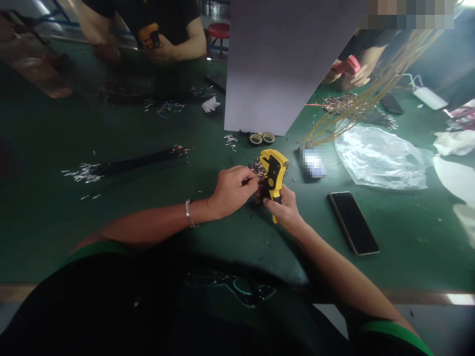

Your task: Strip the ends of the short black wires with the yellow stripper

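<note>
A yellow and black wire stripper (pixel 275 170) stands upright in my right hand (pixel 285 206), whose fingers wrap round its handles. Just left of the tool's jaws, my left hand (pixel 234 190) is closed in a pinch; whatever lies between its fingertips is too small to make out. Behind those fingertips is a cluster of copper-coloured wire ends (pixel 257 167), partly covered by the hand and the tool. A bundle of black wires (pixel 137 162) with silvery ends lies on the green table (pixel 156 267) to the left.
Right of my hands are a phone (pixel 354 222), a clear plastic bag (pixel 384 158) and hanging yellowish wires (pixel 352 109). A tall grey panel (pixel 278 64) rises ahead, with two tape rolls (pixel 261 139) at its foot. People across the table hold an orange tool (pixel 149 35) and a red tool (pixel 349 65).
</note>
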`<state>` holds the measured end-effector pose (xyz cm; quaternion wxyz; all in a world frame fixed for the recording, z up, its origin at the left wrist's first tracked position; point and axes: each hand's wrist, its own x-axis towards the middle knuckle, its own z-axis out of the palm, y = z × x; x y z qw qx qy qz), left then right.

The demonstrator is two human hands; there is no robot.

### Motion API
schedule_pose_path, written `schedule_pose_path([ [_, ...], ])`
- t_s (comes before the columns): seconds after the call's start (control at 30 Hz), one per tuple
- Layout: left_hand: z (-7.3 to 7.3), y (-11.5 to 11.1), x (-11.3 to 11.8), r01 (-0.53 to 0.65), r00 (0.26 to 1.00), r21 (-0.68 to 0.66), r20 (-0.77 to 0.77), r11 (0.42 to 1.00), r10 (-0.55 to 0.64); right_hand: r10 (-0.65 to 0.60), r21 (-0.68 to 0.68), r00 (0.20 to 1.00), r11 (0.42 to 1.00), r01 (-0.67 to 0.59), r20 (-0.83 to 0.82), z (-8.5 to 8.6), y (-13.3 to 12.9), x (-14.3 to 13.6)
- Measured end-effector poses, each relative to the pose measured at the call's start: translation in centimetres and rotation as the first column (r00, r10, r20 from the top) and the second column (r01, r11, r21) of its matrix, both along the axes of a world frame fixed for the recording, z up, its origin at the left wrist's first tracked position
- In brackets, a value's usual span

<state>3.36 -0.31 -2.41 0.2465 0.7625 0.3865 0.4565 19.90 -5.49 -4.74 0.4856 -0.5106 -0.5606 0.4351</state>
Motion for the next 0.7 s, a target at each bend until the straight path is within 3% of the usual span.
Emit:
schedule_pose_path([
  [0.23, -0.05, -0.03, -0.01, 0.013, 1.000, 0.044, 0.005, 0.999, -0.014, -0.061, -0.003, 0.998, 0.998, 0.061, -0.003, -0.75, -0.22, 0.10],
  [0.7, -0.36, 0.04, -0.11, 0.043, 0.998, 0.064, 0.033, 0.997, -0.045, -0.059, -0.021, 0.998, 0.998, 0.059, 0.005, -1.00, -0.39, -0.10],
])
